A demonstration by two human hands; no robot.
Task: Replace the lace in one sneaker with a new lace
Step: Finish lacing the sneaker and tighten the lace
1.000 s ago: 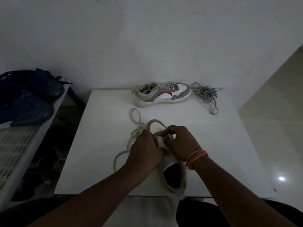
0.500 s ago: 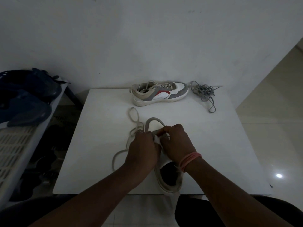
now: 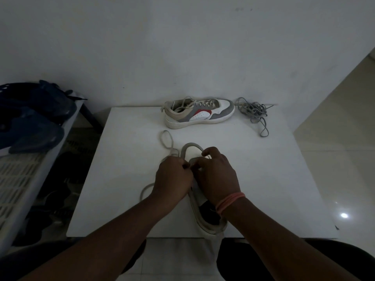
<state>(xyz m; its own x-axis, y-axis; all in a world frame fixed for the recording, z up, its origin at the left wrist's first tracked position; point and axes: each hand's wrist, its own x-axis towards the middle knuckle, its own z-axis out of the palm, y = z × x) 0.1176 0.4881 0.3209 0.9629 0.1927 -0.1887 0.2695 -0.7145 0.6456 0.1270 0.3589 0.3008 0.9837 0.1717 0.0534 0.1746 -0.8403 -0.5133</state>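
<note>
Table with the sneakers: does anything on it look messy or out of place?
Mostly tidy. The near sneaker has its heel poking past the table's front edge. A cream lace trails loose to its left. A grey lace lies tangled beside the far sneaker. Both hands cover the near sneaker's middle.

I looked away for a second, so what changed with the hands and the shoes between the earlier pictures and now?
Very little. The left hand and right hand stay closed over the near sneaker, their fingertips drawn closer together over its front. The cream lace still trails to the left. The far sneaker, the grey lace bundle and the table lie as before.
</note>
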